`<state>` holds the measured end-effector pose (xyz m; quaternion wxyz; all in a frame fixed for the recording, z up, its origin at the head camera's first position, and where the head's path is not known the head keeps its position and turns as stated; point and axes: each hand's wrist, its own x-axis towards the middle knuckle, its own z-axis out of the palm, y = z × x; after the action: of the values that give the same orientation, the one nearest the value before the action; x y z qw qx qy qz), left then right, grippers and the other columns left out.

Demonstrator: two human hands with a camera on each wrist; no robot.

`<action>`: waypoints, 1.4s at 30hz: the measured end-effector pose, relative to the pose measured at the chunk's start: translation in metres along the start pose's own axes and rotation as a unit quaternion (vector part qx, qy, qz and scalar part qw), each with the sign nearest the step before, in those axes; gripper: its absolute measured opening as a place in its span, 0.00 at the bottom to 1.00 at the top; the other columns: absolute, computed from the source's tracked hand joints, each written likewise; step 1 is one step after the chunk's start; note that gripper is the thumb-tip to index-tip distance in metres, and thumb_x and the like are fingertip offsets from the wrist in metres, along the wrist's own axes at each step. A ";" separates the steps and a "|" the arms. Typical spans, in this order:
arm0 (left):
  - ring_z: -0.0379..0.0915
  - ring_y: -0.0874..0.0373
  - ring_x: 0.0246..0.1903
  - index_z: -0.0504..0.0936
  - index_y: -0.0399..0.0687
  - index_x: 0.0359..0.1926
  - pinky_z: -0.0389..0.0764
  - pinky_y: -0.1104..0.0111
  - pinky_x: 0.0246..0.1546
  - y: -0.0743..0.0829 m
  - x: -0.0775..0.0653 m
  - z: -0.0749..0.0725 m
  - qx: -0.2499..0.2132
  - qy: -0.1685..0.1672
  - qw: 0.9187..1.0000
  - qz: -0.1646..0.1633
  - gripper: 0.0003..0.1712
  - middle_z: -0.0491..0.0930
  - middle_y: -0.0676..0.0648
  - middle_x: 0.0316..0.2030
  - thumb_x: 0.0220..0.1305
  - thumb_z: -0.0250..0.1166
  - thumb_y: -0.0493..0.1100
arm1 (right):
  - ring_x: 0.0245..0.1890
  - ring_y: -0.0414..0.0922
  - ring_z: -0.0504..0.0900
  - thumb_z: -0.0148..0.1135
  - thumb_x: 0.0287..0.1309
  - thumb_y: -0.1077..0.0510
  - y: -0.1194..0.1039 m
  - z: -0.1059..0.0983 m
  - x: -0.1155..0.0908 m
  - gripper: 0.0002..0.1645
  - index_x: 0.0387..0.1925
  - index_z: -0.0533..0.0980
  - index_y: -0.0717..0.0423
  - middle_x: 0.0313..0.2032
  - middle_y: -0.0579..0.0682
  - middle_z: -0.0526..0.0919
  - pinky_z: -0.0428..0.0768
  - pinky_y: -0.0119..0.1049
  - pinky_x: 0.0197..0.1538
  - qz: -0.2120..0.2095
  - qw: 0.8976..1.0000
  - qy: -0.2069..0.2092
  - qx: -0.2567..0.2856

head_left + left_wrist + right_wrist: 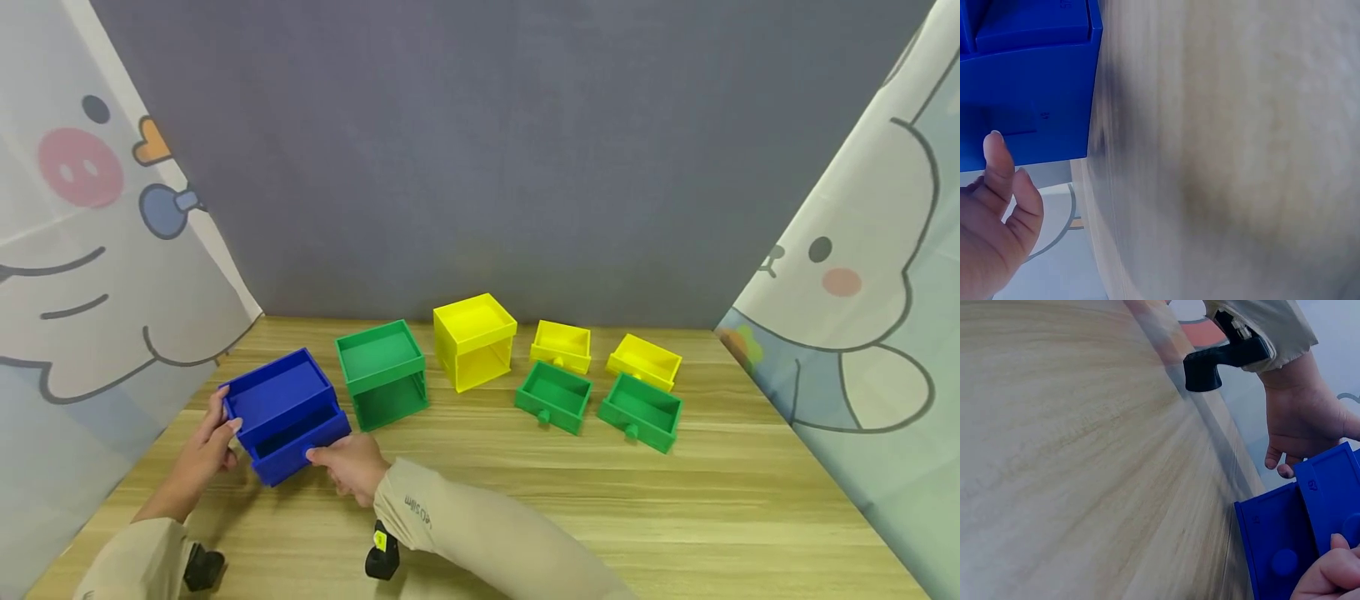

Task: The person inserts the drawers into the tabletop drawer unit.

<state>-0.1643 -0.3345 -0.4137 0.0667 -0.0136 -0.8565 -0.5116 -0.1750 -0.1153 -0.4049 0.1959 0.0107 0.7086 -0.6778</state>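
Touching side of blue box (277, 387) w/ L hand (206, 446), fingers loose, not wrapped round it. Touching front of blue drawer (290, 457) by its knob (1352, 526) w/ R hand (354, 468), fingers bent; can't tell if pinching. Got blue box at L of wood table (712, 517), next to green box (381, 358), drawer partly out. Also yellow box (474, 321), 2 yellow drawers (562, 341), 2 green drawers (555, 393) to R.

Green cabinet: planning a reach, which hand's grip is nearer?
Right grip, in front of the green cabinet; left grip farther, at the left side of the blue cabinet.
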 end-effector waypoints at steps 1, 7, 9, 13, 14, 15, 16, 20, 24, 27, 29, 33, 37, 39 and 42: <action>0.62 0.61 0.18 0.31 0.43 0.74 0.65 0.70 0.21 0.000 0.001 0.000 0.004 -0.002 1.000 0.002 0.35 0.61 0.30 0.52 0.77 0.38 0.45 | 0.09 0.36 0.55 0.69 0.53 0.62 0.000 0.000 0.001 0.13 0.17 0.76 0.58 0.07 0.43 0.58 0.51 0.24 0.13 0.000 1.000 0.005 -0.003; 0.64 0.61 0.18 0.34 0.45 0.75 0.67 0.70 0.22 -0.002 0.001 0.000 0.007 0.013 1.000 -0.006 0.35 0.70 0.58 0.44 0.76 0.40 0.44 | 0.08 0.37 0.54 0.69 0.53 0.63 -0.004 0.003 0.002 0.16 0.15 0.74 0.58 0.07 0.43 0.57 0.50 0.26 0.13 0.003 1.000 0.016 -0.027; 0.64 0.61 0.18 0.34 0.45 0.75 0.67 0.71 0.22 -0.001 0.000 0.000 0.007 0.013 1.000 -0.012 0.35 0.71 0.56 0.45 0.76 0.40 0.44 | 0.08 0.37 0.53 0.69 0.52 0.63 -0.006 0.004 0.002 0.16 0.14 0.74 0.59 0.06 0.43 0.56 0.49 0.26 0.13 0.001 0.999 0.017 -0.029; 0.63 0.61 0.18 0.31 0.44 0.74 0.66 0.71 0.22 0.001 0.000 0.000 0.020 0.008 1.000 -0.016 0.35 0.63 0.28 0.52 0.76 0.37 0.44 | 0.08 0.37 0.52 0.68 0.52 0.65 -0.008 0.006 0.002 0.17 0.13 0.73 0.60 0.06 0.43 0.56 0.50 0.25 0.13 -0.001 0.999 0.017 -0.027; 0.62 0.61 0.18 0.31 0.43 0.74 0.67 0.71 0.22 0.000 0.000 0.001 0.020 0.007 1.000 -0.016 0.35 0.59 0.24 0.53 0.76 0.37 0.44 | 0.08 0.37 0.52 0.69 0.52 0.64 -0.008 0.007 0.002 0.17 0.13 0.73 0.60 0.06 0.43 0.56 0.50 0.25 0.13 0.000 0.999 0.017 -0.030; 0.63 0.61 0.18 0.31 0.43 0.74 0.67 0.71 0.22 0.000 0.000 0.000 0.020 0.008 1.000 -0.016 0.35 0.60 0.24 0.52 0.76 0.37 0.44 | 0.08 0.37 0.52 0.69 0.52 0.64 -0.009 0.007 0.003 0.17 0.13 0.73 0.58 0.06 0.43 0.56 0.50 0.25 0.13 0.002 0.999 0.018 -0.029; 0.63 0.61 0.18 0.31 0.43 0.74 0.68 0.70 0.22 0.000 0.000 0.001 0.024 0.010 1.000 -0.017 0.35 0.61 0.25 0.52 0.76 0.37 0.44 | 0.08 0.37 0.52 0.69 0.53 0.64 -0.009 0.007 0.003 0.17 0.13 0.73 0.58 0.06 0.43 0.56 0.50 0.25 0.13 0.003 0.999 0.017 -0.031; 0.64 0.61 0.18 0.31 0.48 0.75 0.69 0.70 0.22 0.001 -0.001 0.001 0.021 0.011 1.000 -0.014 0.35 0.59 0.25 0.52 0.76 0.37 0.46 | 0.09 0.37 0.53 0.68 0.53 0.64 -0.011 0.007 0.005 0.16 0.14 0.74 0.58 0.07 0.43 0.56 0.50 0.26 0.14 0.007 1.000 0.013 -0.028; 0.64 0.62 0.18 0.33 0.52 0.76 0.68 0.70 0.21 0.001 0.000 0.000 0.012 0.013 1.000 -0.010 0.35 0.64 0.34 0.51 0.76 0.38 0.46 | 0.09 0.38 0.52 0.68 0.53 0.64 -0.012 0.007 0.007 0.15 0.15 0.76 0.61 0.07 0.43 0.56 0.50 0.26 0.14 0.004 1.000 0.010 -0.027; 0.65 0.61 0.18 0.35 0.50 0.76 0.69 0.70 0.21 0.000 0.000 0.000 0.015 0.019 1.000 -0.007 0.35 0.69 0.46 0.47 0.76 0.40 0.45 | 0.09 0.38 0.52 0.69 0.53 0.64 -0.013 0.007 0.008 0.14 0.16 0.77 0.62 0.07 0.43 0.56 0.50 0.26 0.14 0.004 1.000 0.011 -0.025; 0.65 0.61 0.18 0.35 0.47 0.75 0.69 0.70 0.21 0.000 0.001 0.001 0.018 0.021 1.000 -0.008 0.35 0.69 0.51 0.45 0.75 0.40 0.45 | 0.09 0.38 0.52 0.69 0.53 0.63 -0.014 0.006 0.009 0.14 0.16 0.76 0.60 0.07 0.43 0.56 0.49 0.26 0.14 0.007 1.000 0.015 -0.026; 0.63 0.62 0.18 0.33 0.47 0.75 0.67 0.71 0.22 0.000 0.001 0.002 0.009 0.014 1.000 -0.007 0.35 0.64 0.41 0.52 0.76 0.38 0.44 | 0.09 0.38 0.53 0.70 0.53 0.62 -0.016 0.008 0.009 0.16 0.14 0.74 0.58 0.08 0.43 0.57 0.49 0.27 0.14 0.010 0.999 0.024 -0.032; 0.62 0.63 0.18 0.33 0.52 0.76 0.66 0.71 0.21 0.000 0.000 0.003 0.001 0.017 1.000 0.001 0.35 0.61 0.30 0.51 0.75 0.37 0.43 | 0.09 0.38 0.52 0.70 0.53 0.61 -0.018 0.010 0.010 0.17 0.14 0.73 0.57 0.07 0.43 0.56 0.48 0.28 0.15 0.016 0.999 0.026 -0.041; 0.63 0.63 0.17 0.35 0.54 0.76 0.66 0.71 0.21 0.000 0.000 0.003 0.004 0.024 1.000 0.004 0.34 0.65 0.36 0.48 0.75 0.38 0.42 | 0.08 0.38 0.51 0.70 0.53 0.61 -0.018 0.010 0.010 0.18 0.13 0.73 0.58 0.07 0.43 0.56 0.47 0.29 0.15 0.019 0.999 0.023 -0.042; 0.63 0.62 0.18 0.35 0.55 0.76 0.67 0.70 0.22 -0.002 0.001 0.002 0.009 0.021 1.000 0.004 0.34 0.68 0.42 0.46 0.75 0.38 0.43 | 0.08 0.38 0.51 0.69 0.53 0.61 -0.018 0.010 0.012 0.19 0.12 0.72 0.58 0.06 0.42 0.56 0.45 0.29 0.14 0.019 0.999 0.021 -0.039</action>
<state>-0.1658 -0.3333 -0.4159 0.0863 -0.0055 -0.8595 -0.5037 -0.1888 -0.1294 -0.3910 0.1939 0.0311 0.7384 -0.6451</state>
